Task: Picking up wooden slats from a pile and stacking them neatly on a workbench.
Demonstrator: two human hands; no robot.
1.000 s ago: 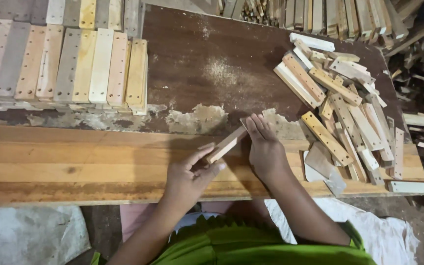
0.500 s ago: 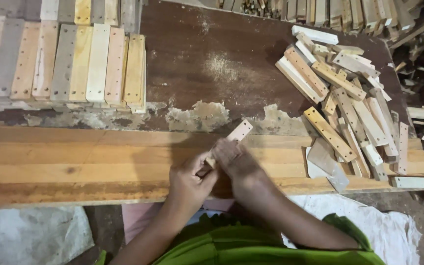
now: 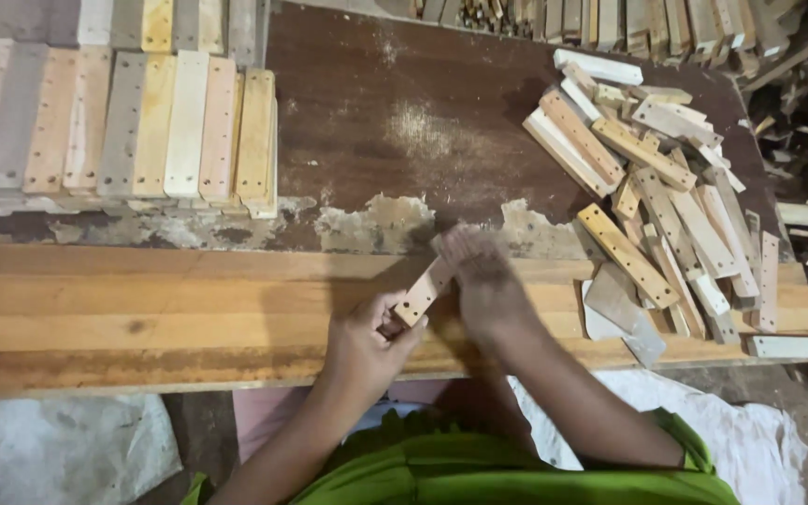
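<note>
Pale drilled wooden slat (image 3: 420,293), tilted

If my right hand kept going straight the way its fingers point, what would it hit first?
Probably the bare dark tabletop: the right hand points up and slightly left, between the neat row of slats and the loose pile. Motion blur makes this uncertain.

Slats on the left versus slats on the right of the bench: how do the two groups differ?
The left slats lie side by side in a neat parallel row, long edges touching; the right slats are a loose heap, crossing at mixed angles. The left row sits toward the bench's far edge; the heap spreads to the near plank. Both groups are flat wooden strips with drilled holes, like the strip held in the left hand.
</note>
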